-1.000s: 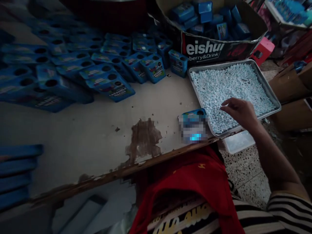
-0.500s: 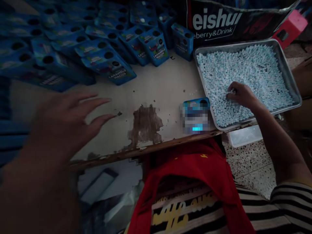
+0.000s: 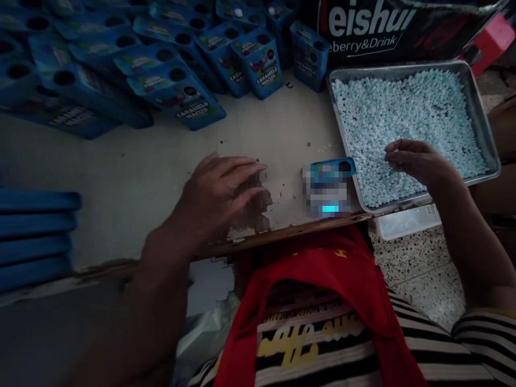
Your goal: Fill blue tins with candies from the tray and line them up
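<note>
My left hand (image 3: 220, 191) lies palm down on the worn table top (image 3: 133, 177), fingers stretched toward a small blue tin (image 3: 329, 185) near the table's front edge, a short gap from it. My right hand (image 3: 415, 160) hovers over a metal tray (image 3: 489, 156) full of pale blue candies (image 3: 403, 107), fingers curled together in a pinch; what they hold is too small to make out. The tin rests against the tray's left rim.
Several blue "Caramelo Macizo" boxes (image 3: 258, 70) with round holes stand in rows at the back left. A black cardboard carton (image 3: 387, 27) sits behind the tray. Stacked blue lids (image 3: 36, 236) lie at the left edge. A red bag (image 3: 322, 279) rests in my lap.
My left hand came into view from the left and moved right across the table toward the tin. My right hand dipped into the candies and has lifted slightly with its fingers pinched.
</note>
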### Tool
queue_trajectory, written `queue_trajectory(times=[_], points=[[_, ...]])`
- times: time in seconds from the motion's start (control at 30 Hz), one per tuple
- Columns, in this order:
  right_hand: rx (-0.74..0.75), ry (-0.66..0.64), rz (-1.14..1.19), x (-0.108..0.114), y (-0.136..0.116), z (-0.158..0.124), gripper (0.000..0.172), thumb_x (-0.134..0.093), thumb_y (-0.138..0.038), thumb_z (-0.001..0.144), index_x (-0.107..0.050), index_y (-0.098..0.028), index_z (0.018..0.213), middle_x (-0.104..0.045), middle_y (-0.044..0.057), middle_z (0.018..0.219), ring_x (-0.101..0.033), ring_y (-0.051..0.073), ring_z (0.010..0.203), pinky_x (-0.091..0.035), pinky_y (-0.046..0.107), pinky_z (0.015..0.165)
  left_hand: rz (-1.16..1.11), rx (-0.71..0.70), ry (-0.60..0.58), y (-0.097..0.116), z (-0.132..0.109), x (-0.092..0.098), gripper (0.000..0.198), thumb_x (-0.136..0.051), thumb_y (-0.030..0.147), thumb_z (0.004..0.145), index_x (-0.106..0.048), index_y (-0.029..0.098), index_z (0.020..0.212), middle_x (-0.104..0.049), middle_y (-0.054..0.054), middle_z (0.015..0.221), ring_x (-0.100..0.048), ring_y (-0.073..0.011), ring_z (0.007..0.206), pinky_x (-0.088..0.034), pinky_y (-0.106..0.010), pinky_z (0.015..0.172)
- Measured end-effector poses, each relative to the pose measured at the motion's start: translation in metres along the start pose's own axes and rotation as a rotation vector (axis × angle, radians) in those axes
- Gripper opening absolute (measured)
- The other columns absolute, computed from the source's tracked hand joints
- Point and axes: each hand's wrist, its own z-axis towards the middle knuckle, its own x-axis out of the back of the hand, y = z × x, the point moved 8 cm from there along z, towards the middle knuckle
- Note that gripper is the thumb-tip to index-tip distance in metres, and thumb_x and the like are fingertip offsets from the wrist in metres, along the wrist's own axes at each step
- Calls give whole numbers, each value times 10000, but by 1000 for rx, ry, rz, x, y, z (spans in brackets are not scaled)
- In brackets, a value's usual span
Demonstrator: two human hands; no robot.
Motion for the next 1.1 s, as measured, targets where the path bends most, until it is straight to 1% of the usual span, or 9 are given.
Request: queue_trajectory(times=[0.2, 0.43, 0.53, 0.6, 0.67, 0.77, 0.9, 0.97, 1.1], points=[[102, -109, -196, -24, -22, -2, 347, -1069, -393, 829, -795, -203, 926, -700, 13, 732, -570, 113, 636, -390, 228, 518, -171, 33, 71, 41, 20, -15, 447, -812, 454, 1091, -737, 359, 1521, -828, -69, 1417, -797, -332, 1315, -662, -487, 1154], [206, -102, -272, -43, -42, -7, 283, -1020, -396, 889, -804, -227, 955, -669, -7, 721, -538, 128, 638, -439, 282, 571, -388, 173, 84, 66, 38, -53, 605, -959, 453, 986, -690, 298, 1505, -819, -89, 1423, -801, -318, 1293, -655, -470, 1165], [258, -71, -342, -40, -47, -9, 275, -1000, -412, 894, -819, -221, 972, -747, 27, 814, -659, 178, 757, -554, 328, 700, -496, 224, 89, 75, 47, -74, 613, -1008, 451, 931, -702, 285, 1436, -831, -85, 1373, -808, -312, 1240, -664, -451, 1120], [315, -35, -428, -36, -48, -10, 275, -1024, -403, 850, -838, -232, 961, -821, 62, 964, -758, 250, 971, -623, 394, 875, -561, 226, 94, 80, 54, -84, 521, -984, 422, 951, -724, 265, 1375, -850, -75, 1281, -820, -298, 1159, -671, -419, 1058], [358, 33, -442, -30, -47, -10, 290, -1043, -409, 811, -855, -253, 968, -859, 79, 1133, -774, 306, 1192, -633, 450, 1023, -577, 180, 128, 86, 65, -85, 392, -911, 377, 1001, -746, 256, 1335, -853, -64, 1224, -819, -283, 1103, -668, -400, 1028], [307, 152, -186, -28, -31, -6, 339, -1008, -511, 852, -832, -257, 991, -864, 72, 1123, -803, 263, 1130, -661, 406, 991, -400, 30, 207, 97, 88, -64, 253, -735, 318, 1073, -778, 284, 1320, -838, -70, 1285, -786, -308, 1204, -638, -462, 1125], [110, 100, 286, -63, -1, 1, 457, -871, -687, 981, -762, -244, 1013, -833, 54, 966, -816, 203, 878, -690, 329, 838, -78, -135, 257, 117, 121, -35, 328, -569, 282, 1127, -813, 364, 1331, -807, -52, 1397, -694, -342, 1442, -443, -613, 1375], [60, 45, 448, -83, 3, 3, 497, -775, -754, 1035, -741, -258, 1023, -835, 59, 969, -830, 233, 916, -714, 359, 859, -18, -182, 278, 123, 132, -31, 332, -570, 291, 1136, -823, 382, 1331, -802, -52, 1402, -677, -347, 1474, -387, -645, 1407], [52, -25, 607, -100, 1, -2, 493, -689, -769, 1073, -760, -282, 1106, -851, 71, 1049, -827, 287, 1098, -733, 431, 977, -62, -233, 317, 122, 137, -48, 358, -538, 237, 1137, -823, 348, 1322, -810, -82, 1400, -707, -333, 1413, -466, -614, 1323]])
